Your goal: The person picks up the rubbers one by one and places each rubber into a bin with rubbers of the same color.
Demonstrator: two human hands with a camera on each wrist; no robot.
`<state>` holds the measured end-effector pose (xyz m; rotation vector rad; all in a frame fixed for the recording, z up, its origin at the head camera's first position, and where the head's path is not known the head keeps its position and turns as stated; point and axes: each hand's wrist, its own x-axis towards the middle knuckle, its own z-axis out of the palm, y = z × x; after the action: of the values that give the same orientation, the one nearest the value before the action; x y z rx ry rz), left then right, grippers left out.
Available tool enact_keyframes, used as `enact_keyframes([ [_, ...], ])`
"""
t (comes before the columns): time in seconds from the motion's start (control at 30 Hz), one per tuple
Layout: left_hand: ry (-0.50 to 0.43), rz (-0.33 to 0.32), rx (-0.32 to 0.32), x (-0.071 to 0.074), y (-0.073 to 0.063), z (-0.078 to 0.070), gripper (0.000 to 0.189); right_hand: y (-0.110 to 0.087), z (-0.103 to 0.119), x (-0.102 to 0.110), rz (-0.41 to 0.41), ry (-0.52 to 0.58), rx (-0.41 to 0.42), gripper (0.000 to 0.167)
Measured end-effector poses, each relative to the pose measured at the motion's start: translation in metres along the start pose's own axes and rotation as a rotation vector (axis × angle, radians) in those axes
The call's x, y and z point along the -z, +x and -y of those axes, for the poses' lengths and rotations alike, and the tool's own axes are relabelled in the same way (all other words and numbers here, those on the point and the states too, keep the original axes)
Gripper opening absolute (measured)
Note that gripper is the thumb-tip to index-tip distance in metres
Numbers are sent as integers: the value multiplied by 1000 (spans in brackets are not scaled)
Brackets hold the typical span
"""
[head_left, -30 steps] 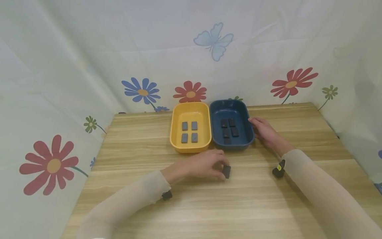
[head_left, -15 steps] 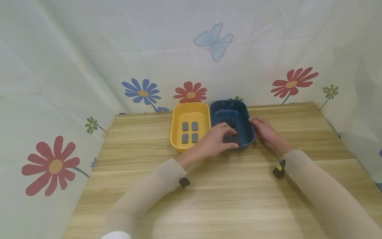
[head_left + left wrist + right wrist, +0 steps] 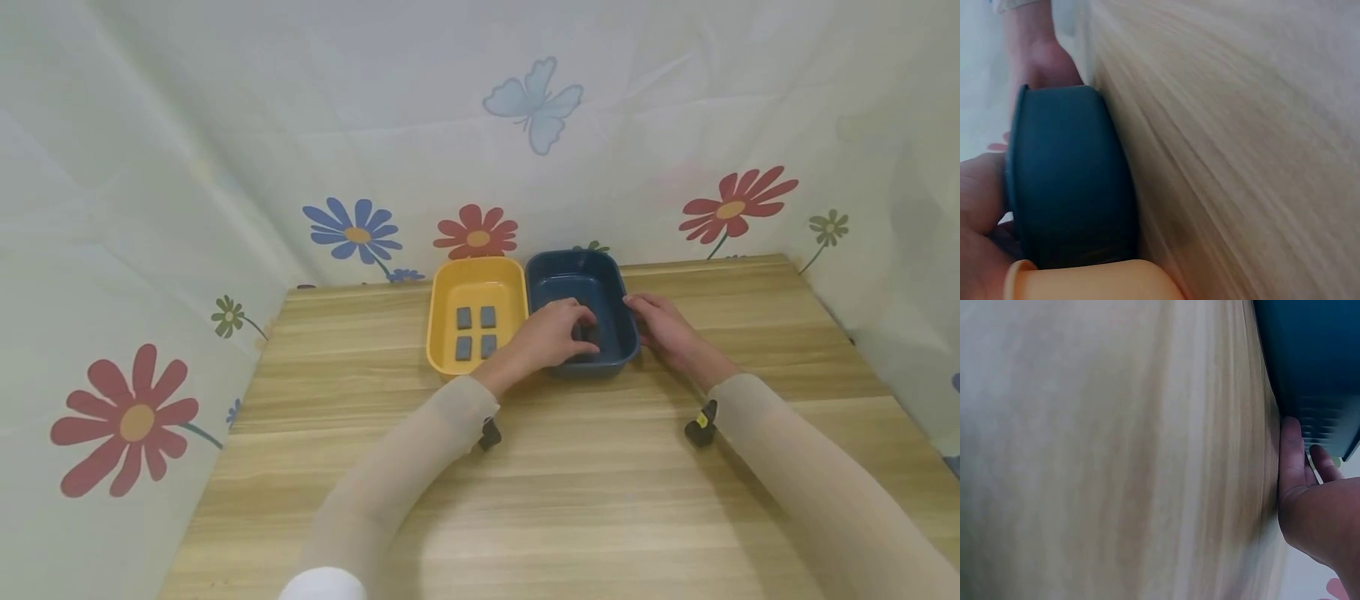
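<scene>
My left hand (image 3: pixel 557 332) reaches into the blue plastic bin (image 3: pixel 534 287), thumb and fingers curled around a black tile (image 3: pixel 590 333), only a dark part of which shows. Its back covers most of the other dark tiles in there. My right hand (image 3: pixel 663 329) holds the bin's right side, with fingertips at the rim. In the right wrist view, that hand (image 3: pixel 1319 506) has its fingers along the bin's outer wall (image 3: pixel 1310 356). The left wrist view has my left hand (image 3: pixel 982 212) reaching over the bin's rim, fingertips hidden inside.
A yellow bin (image 3: pixel 435 321) stands directly left of the blue one, with several grey tiles (image 3: pixel 464 347) laid in rows. Both are on the wood-grain table (image 3: pixel 570 483), near its back edge. A flower-printed cloth (image 3: pixel 412 150) hangs behind and at the sides.
My left hand has carried a black tile from the table in front of the bins up into the blue bin, and sits a little farther in. The right hand has stayed at the bin's side.
</scene>
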<state>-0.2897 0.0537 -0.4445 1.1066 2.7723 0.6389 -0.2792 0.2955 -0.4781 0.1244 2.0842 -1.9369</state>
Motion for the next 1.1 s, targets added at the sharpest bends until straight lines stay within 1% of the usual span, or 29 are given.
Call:
enact_keyframes([
  [0.13,31,65,-35,-4,7,1,46,1,-1,2,5,-10,-6,60],
  [0.27,46,102,-50,-7,12,0,43,1,-1,3,6,-4,-16,60],
  [0.47,38,143,-54,-10,16,0,38,2,-1,2,5,-4,-14,60],
  [0.57,31,165,-47,-10,17,-1,36,3,-1,2,0,-2,-10,60],
  [0.77,40,211,-1,-9,18,-4,33,4,-2,2,-3,-8,-7,61],
  [0.97,75,229,22,-12,21,-6,33,4,-2,2,-7,-2,1,60],
  [1.1,78,235,27,-12,21,-6,33,4,-3,2,-7,-14,-3,61],
])
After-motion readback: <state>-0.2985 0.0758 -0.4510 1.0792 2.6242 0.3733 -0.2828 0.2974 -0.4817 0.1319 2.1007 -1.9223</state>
